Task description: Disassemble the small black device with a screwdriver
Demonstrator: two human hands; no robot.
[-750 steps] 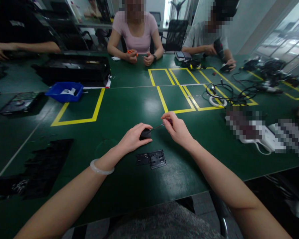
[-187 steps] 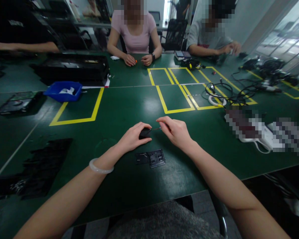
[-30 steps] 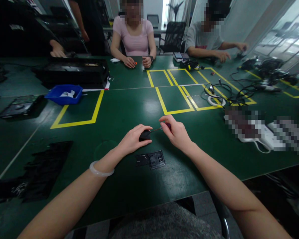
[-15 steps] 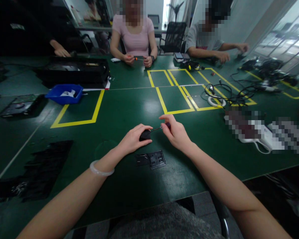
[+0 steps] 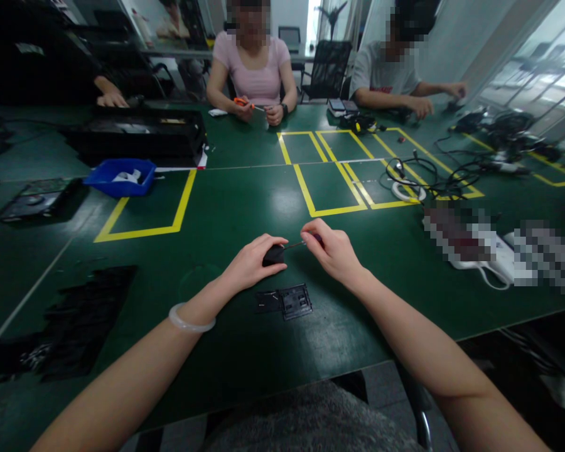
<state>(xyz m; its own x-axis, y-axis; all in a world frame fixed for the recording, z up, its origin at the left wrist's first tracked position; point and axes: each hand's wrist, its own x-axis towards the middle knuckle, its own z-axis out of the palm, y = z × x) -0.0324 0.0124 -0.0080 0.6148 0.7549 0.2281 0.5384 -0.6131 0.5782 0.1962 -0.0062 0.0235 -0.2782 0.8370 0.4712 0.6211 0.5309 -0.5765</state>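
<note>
My left hand [image 5: 254, 260] grips a small black block-like part [image 5: 274, 255] between thumb and fingers, above the green table [image 5: 235, 351]. Closed round the handle of a screwdriver [image 5: 294, 245], my right hand [image 5: 330, 251] is to the right of the part. The thin shaft points left and its tip meets the part; the exact contact spot is too small to tell. Just below my hands lie two flat black plastic pieces [image 5: 296, 301], side by side, with small thin bits on the left one.
A blue tray [image 5: 144, 182] and a black case [image 5: 145, 150] stand at the left. Black parts [image 5: 94, 314] lie front left. Cables [image 5: 433, 176] and a white power strip [image 5: 494, 267] are at the right. Co-workers sit across the table.
My right hand's fingers have shifted on the screwdriver, the index finger now curled in closer to the shaft. My left hand has barely moved.
</note>
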